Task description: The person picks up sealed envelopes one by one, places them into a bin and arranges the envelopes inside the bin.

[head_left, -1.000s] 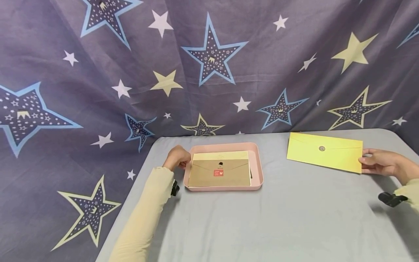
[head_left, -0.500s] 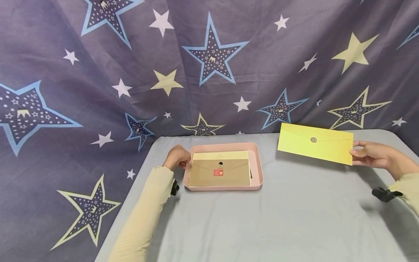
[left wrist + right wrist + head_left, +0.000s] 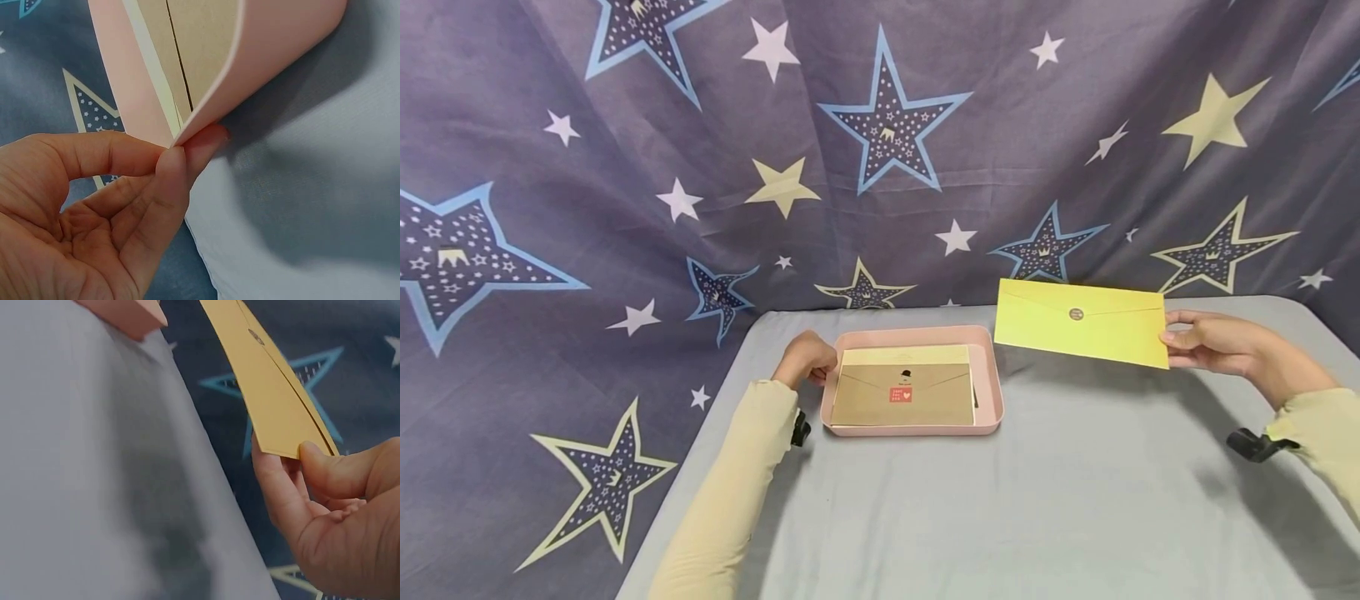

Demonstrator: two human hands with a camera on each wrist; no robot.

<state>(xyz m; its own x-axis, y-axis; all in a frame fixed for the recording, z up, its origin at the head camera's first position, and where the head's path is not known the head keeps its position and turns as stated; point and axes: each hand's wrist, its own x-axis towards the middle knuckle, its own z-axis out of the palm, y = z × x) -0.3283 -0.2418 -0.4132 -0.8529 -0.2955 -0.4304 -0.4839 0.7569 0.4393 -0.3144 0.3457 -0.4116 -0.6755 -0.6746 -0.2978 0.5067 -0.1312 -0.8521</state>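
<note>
My right hand [image 3: 1213, 343] pinches the right end of a yellow envelope [image 3: 1078, 323] with a small round brown seal, holding it above the table; its left end is near the tray's back right corner. In the right wrist view the thumb lies on the flap side of the envelope [image 3: 269, 394]. A pink tray [image 3: 917, 337] holds a brown kraft envelope [image 3: 880, 408] with a red heart sticker, on top of a cream envelope [image 3: 880, 357]. At the tray's left end, my left hand [image 3: 807, 358] pinches the rim, as the left wrist view shows with the tray wall [image 3: 269, 56].
A grey-blue cloth covers the table [image 3: 970, 517]. Behind it hangs a dark curtain [image 3: 820, 242] printed with stars. A dark sliver shows under the envelopes at the tray's right side.
My right hand has lifted the yellow envelope off the right side and carried it left toward the tray. The left hand and the tray have stayed where they were.
</note>
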